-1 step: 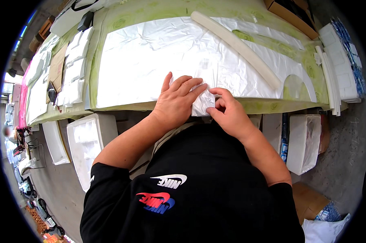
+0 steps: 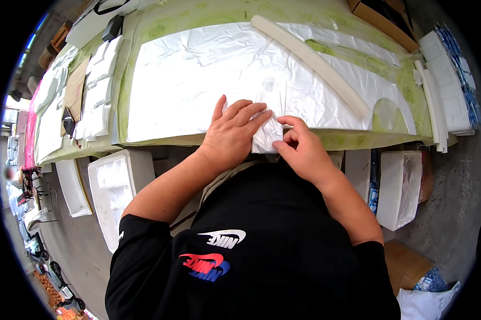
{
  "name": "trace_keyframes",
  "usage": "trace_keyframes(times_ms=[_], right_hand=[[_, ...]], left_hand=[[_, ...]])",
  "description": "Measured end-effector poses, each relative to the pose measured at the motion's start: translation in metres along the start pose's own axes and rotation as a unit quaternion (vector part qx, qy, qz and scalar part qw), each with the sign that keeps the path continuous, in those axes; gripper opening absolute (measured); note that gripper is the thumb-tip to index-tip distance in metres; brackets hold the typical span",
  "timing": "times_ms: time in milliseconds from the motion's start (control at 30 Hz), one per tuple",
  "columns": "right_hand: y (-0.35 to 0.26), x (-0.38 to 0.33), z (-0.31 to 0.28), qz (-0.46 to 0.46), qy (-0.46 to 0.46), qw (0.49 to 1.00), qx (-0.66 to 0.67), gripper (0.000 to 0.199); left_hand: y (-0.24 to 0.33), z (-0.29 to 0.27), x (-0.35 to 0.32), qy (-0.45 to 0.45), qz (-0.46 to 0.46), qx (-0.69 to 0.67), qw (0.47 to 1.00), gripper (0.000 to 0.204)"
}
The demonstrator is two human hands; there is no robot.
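At the table's near edge lies a small folded bundle of thin white plastic film (image 2: 268, 137), overhanging the edge a little. My left hand (image 2: 231, 129) rests flat on its left side, fingers spread and pressing down. From the right, my right hand (image 2: 301, 145) takes the bundle's right edge, with thumb and index finger bent toward each other; the other fingers are curled. Under and beyond both hands a wide sheet of white plastic film (image 2: 192, 69) is spread, wrinkled and shiny. What lies under my left palm is hidden.
A long pale tube (image 2: 315, 64) lies slantwise across the sheet on the green patterned tablecloth (image 2: 213, 16). Stacked white folded packs (image 2: 97, 93) stand at left, thin white tubes (image 2: 431, 106) at right. White foam boxes (image 2: 124, 181) sit below the table edge. A cardboard box (image 2: 387, 21) is far right.
My right thumb and index finger have shifted a tiny bit to the right along the folded bundle's edge. My left hand and everything else look the same.
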State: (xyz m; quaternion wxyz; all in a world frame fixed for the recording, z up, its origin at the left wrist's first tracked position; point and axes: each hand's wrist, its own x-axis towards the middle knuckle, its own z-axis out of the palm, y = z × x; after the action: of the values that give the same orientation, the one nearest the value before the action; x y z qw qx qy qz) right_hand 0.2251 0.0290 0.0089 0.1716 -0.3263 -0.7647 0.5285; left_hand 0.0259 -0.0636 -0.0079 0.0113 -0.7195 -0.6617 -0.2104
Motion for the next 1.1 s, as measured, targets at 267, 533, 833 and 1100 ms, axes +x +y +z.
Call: trace_keyframes(times_ms=[267, 533, 833, 1100], right_hand=[[0.009, 0.02, -0.03, -0.327, 0.064, 0.888, -0.315, 0.039], [0.012, 0.026, -0.03, -0.274, 0.065, 0.915, -0.288, 0.03], [0.016, 0.048, -0.012, -0.141, 0.167, 0.919, -0.327, 0.024], [0.012, 0.054, -0.01, -0.1, 0.156, 0.899, -0.396, 0.026]], left_hand=[[-0.01, -0.011, 0.011, -0.048, 0.036, -0.049, 0.997, 0.051], [-0.016, -0.011, 0.028, -0.027, -0.039, -0.148, 0.988, 0.022], [-0.013, 0.001, 0.049, 0.004, -0.108, -0.064, 0.992, 0.024], [-0.013, 0.008, 0.061, 0.077, -0.042, -0.064, 0.994, 0.029]])
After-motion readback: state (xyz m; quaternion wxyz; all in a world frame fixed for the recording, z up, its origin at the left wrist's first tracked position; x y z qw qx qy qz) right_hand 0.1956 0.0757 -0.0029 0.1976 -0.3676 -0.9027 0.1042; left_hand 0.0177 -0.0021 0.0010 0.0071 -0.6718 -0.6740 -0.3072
